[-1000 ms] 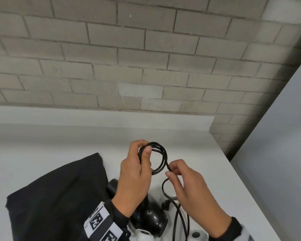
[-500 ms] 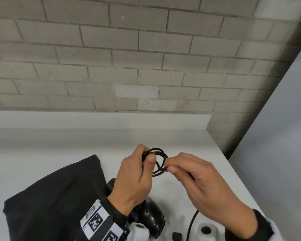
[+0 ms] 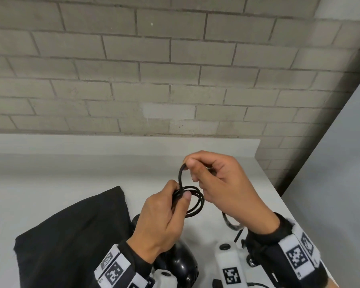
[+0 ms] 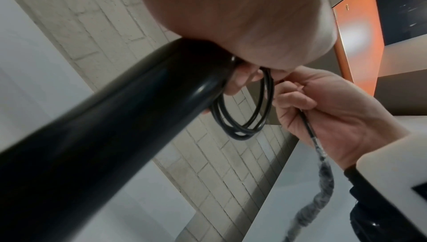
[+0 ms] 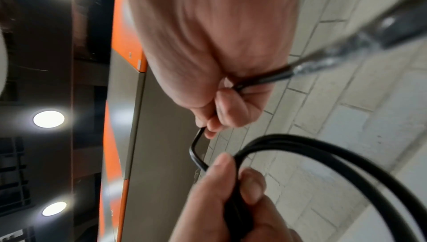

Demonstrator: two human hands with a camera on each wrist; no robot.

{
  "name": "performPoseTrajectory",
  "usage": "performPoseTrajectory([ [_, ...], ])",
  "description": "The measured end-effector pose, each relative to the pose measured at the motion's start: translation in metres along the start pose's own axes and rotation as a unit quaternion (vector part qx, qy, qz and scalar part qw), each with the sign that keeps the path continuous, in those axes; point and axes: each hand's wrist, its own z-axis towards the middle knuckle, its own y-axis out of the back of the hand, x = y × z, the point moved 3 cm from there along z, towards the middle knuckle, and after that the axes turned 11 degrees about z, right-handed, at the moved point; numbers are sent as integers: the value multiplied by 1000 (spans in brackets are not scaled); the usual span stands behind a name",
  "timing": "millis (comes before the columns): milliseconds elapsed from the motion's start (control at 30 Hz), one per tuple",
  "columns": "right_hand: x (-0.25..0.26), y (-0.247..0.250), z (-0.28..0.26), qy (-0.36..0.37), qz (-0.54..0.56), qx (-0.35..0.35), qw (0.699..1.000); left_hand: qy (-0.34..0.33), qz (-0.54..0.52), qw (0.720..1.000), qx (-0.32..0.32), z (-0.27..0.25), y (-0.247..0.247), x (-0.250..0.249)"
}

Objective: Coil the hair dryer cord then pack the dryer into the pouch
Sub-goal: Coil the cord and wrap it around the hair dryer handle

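My left hand (image 3: 176, 199) grips the black hair dryer's handle (image 4: 110, 131) together with a small coil of black cord (image 3: 195, 201), thumb pressed on the loops. The dryer's round black body (image 3: 179, 265) hangs below my left wrist. My right hand (image 3: 197, 169) pinches the cord's free run just above the coil, arching a new loop (image 3: 180, 175) over it. The rest of the cord (image 4: 323, 171) trails down under the right palm. The black fabric pouch (image 3: 71, 235) lies flat on the white table (image 3: 50, 173) to the left.
A grey brick wall (image 3: 175, 69) stands behind the table. The table's right edge (image 3: 279, 196) drops off close to my right hand. White wrist-camera mounts (image 3: 229, 265) with marker tags sit at the bottom of the head view.
My right hand has lifted from beside the coil to above it, pulling the cord up into a fresh loop. The left hand keeps its grip and has shifted slightly lower.
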Motion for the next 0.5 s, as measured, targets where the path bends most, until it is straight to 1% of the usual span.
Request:
performPoseTrajectory([
  [133, -26, 7, 8, -30, -52, -36, 998, -13, -33, 999, 7, -1, -5, -3],
  [167, -34, 10, 8, -40, -49, -41, 997, -8, -42, 999, 6, 0, -7, -3],
  [267, -55, 16, 1, -69, 6, -44, 997, 28, -67, 997, -11, 2, -7, 4],
  [367, -65, 16, -10, -53, 32, -18, 998, 53, -79, 995, -33, 3, -8, 11],
  [433, -67, 14, -17, -54, 60, 3, 997, 57, -95, 993, -37, 4, -10, 11],
  [500, -70, 13, -20, -55, 82, 22, 995, 57, -87, 994, -38, 5, -11, 10],
])
